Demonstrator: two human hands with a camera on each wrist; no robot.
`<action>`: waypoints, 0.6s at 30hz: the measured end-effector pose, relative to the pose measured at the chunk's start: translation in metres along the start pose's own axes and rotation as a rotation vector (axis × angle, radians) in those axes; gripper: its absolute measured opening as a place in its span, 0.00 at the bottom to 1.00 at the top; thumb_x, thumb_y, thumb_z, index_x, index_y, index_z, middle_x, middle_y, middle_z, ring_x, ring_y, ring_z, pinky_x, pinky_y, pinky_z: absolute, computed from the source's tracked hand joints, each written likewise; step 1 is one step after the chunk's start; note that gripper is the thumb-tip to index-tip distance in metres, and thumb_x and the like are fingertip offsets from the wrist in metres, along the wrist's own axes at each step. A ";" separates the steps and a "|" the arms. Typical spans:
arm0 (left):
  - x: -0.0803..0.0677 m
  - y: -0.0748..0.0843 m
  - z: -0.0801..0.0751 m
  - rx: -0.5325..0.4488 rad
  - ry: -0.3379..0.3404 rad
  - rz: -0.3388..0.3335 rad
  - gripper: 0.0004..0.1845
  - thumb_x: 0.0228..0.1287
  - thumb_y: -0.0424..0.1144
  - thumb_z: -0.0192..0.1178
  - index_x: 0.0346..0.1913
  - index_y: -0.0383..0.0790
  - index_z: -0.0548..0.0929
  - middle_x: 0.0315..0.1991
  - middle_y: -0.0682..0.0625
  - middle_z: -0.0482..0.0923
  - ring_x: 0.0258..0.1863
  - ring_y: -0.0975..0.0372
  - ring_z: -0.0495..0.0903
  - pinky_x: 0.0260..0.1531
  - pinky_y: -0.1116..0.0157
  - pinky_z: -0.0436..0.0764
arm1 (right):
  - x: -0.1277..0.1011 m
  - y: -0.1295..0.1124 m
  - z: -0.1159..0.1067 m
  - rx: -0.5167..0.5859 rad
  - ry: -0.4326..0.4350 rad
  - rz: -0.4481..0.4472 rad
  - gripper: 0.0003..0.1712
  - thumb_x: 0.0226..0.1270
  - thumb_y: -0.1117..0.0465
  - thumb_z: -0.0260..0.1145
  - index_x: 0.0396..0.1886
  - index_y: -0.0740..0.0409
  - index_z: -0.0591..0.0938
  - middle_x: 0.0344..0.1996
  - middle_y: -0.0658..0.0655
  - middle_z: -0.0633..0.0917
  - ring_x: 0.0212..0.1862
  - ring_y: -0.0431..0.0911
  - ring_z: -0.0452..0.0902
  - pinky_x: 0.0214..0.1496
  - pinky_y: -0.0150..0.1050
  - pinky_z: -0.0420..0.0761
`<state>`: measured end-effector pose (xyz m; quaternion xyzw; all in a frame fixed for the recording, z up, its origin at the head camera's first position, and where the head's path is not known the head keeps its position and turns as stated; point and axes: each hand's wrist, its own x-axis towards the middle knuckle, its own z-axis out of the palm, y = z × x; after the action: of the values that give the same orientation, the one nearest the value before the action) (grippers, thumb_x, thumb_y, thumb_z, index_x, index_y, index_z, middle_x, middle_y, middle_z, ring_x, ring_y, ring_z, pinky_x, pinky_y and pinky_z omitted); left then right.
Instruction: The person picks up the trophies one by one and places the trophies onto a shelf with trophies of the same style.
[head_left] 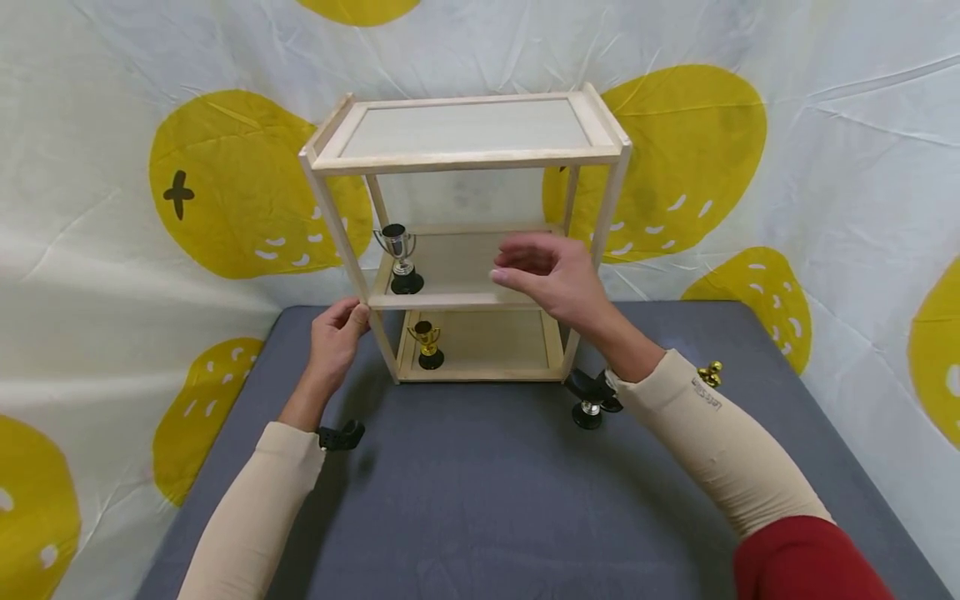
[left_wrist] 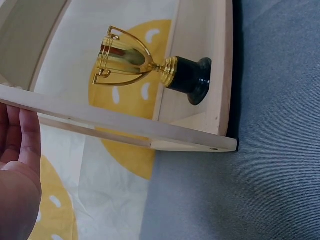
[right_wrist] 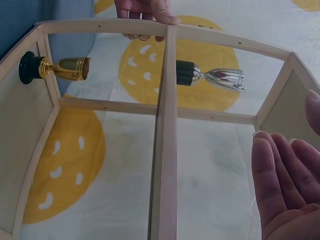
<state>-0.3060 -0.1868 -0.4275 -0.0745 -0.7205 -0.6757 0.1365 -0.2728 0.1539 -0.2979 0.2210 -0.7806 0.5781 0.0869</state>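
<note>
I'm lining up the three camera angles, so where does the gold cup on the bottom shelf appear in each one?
Head: gold cup left of centre, upright on the bottom shelf.
Left wrist: gold cup at upper middle, sideways in the picture.
Right wrist: gold cup at upper left, also sideways.
Shared landmark: the left hand holding the wooden rack.

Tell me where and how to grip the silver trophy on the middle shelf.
Probably best to pinch the trophy by its narrow stem, from the front right. It stands upright, and the stem is slim between cup and black base, below the jutting handles. The shelf is open toward the empty right hand; a post stands close on its left.
</note>
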 end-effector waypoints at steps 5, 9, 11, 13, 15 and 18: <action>0.000 0.000 0.000 -0.014 0.012 0.002 0.20 0.77 0.38 0.58 0.58 0.23 0.81 0.35 0.68 0.85 0.39 0.72 0.84 0.46 0.76 0.86 | -0.010 0.001 -0.009 0.005 0.010 -0.005 0.19 0.63 0.66 0.78 0.53 0.65 0.87 0.48 0.67 0.90 0.43 0.37 0.89 0.48 0.31 0.88; 0.001 -0.001 0.000 -0.020 0.017 0.006 0.19 0.77 0.38 0.58 0.58 0.23 0.81 0.35 0.68 0.86 0.39 0.72 0.83 0.46 0.77 0.86 | -0.018 0.001 -0.018 -0.003 0.012 0.032 0.20 0.63 0.64 0.78 0.54 0.64 0.86 0.47 0.62 0.90 0.43 0.38 0.89 0.48 0.31 0.88; 0.001 -0.002 0.000 -0.019 0.019 0.008 0.19 0.77 0.38 0.59 0.57 0.23 0.81 0.35 0.68 0.86 0.38 0.72 0.84 0.45 0.77 0.86 | -0.023 0.000 -0.023 -0.018 0.016 0.045 0.20 0.63 0.64 0.78 0.54 0.64 0.86 0.46 0.60 0.90 0.43 0.38 0.89 0.48 0.30 0.88; 0.001 -0.001 0.000 -0.020 0.019 0.006 0.18 0.77 0.38 0.59 0.57 0.24 0.82 0.35 0.68 0.86 0.38 0.72 0.84 0.45 0.77 0.86 | -0.029 0.000 -0.028 -0.035 0.019 0.049 0.20 0.63 0.64 0.78 0.54 0.65 0.86 0.46 0.58 0.91 0.43 0.38 0.89 0.48 0.29 0.88; 0.000 -0.001 0.000 -0.018 0.017 0.004 0.17 0.77 0.38 0.59 0.56 0.25 0.82 0.35 0.67 0.85 0.39 0.72 0.84 0.45 0.77 0.86 | -0.036 0.000 -0.034 -0.048 0.022 0.052 0.20 0.63 0.65 0.78 0.54 0.66 0.86 0.45 0.55 0.91 0.43 0.37 0.89 0.48 0.29 0.88; 0.000 0.000 0.000 -0.020 0.016 0.001 0.18 0.77 0.38 0.59 0.56 0.24 0.82 0.35 0.67 0.85 0.39 0.72 0.84 0.45 0.77 0.86 | -0.046 -0.001 -0.044 -0.071 0.032 0.061 0.20 0.64 0.65 0.77 0.55 0.66 0.86 0.44 0.51 0.92 0.43 0.36 0.89 0.48 0.27 0.87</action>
<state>-0.3059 -0.1864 -0.4276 -0.0709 -0.7124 -0.6836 0.1418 -0.2364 0.2063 -0.3014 0.1848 -0.8055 0.5559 0.0896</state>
